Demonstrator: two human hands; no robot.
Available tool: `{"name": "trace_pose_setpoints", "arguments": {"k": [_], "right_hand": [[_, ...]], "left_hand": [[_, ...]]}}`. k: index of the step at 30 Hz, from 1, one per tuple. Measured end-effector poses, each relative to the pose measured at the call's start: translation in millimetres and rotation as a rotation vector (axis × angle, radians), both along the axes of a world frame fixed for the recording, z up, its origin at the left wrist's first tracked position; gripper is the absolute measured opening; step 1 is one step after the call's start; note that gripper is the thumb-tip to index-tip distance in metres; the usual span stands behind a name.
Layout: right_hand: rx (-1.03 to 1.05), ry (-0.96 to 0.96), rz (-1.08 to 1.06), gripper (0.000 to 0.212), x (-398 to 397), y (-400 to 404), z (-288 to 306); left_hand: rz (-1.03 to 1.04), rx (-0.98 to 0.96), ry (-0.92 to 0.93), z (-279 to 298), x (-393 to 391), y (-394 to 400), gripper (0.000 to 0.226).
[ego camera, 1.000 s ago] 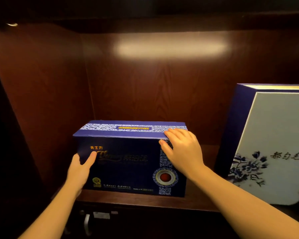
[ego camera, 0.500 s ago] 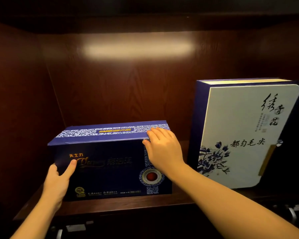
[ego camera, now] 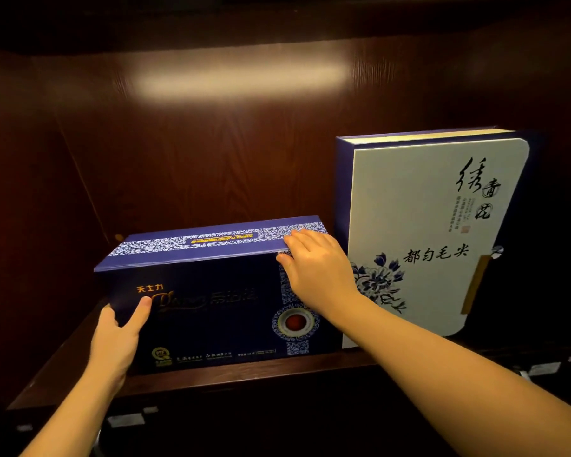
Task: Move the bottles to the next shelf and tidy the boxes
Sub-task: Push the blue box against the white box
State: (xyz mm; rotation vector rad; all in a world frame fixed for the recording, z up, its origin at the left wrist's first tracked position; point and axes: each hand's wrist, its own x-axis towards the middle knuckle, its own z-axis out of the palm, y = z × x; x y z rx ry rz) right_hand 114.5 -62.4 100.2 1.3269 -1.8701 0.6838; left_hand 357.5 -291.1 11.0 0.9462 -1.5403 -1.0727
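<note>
A dark blue box point(ego camera: 211, 311) with a blue-and-white patterned lid lies lengthwise on the wooden shelf point(ego camera: 244, 372). My left hand point(ego camera: 116, 338) grips its lower left front corner, thumb on the front face and fingers round the left side. My right hand point(ego camera: 317, 268) holds the top right corner, with fingers over the lid's edge and the thumb on the front. Right beside it a tall white box point(ego camera: 426, 209) with blue flowers and black calligraphy stands upright; the two boxes look close or touching. No bottles are in view.
The shelf is a dark wooden niche with a left side wall point(ego camera: 30, 225) and a back panel point(ego camera: 228, 143) lit from above. Open shelf space lies left of the blue box. Small pale fittings point(ego camera: 126, 420) show below the shelf's front edge.
The blue box has slid right in both hands, and the gap to the white box has closed. The view has panned right, bringing the whole white box into sight.
</note>
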Motion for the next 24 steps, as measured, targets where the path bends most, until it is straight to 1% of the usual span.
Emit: {"name": "trace_pose_setpoints", "arguments": {"k": [3,8,15,17,20,22,24], "right_hand": [[0.0,0.001,0.005,0.034,-3,5,0],[-0.004,0.014,-0.002,0.032,-8,12,-1],[0.009,0.013,-0.027,0.031,-3,12,0],[0.023,-0.017,0.012,0.031,-4,16,2],[0.001,-0.058,0.146,0.032,-9,33,3],[-0.068,-0.068,0.233,0.029,-16,55,5],[-0.173,-0.073,0.277,0.025,-28,83,5]], "left_hand": [[0.006,0.0,0.0,2,-3,8,0.038],[-0.008,0.005,-0.002,1,-8,15,0.041],[-0.041,0.01,-0.031,-4,-4,6,0.059],[-0.043,0.011,-0.035,-3,-4,6,0.062],[-0.044,0.014,-0.036,-3,-4,5,0.059],[-0.032,0.012,-0.033,-4,-5,5,0.054],[-0.028,0.006,-0.02,-2,-6,8,0.046]]}}
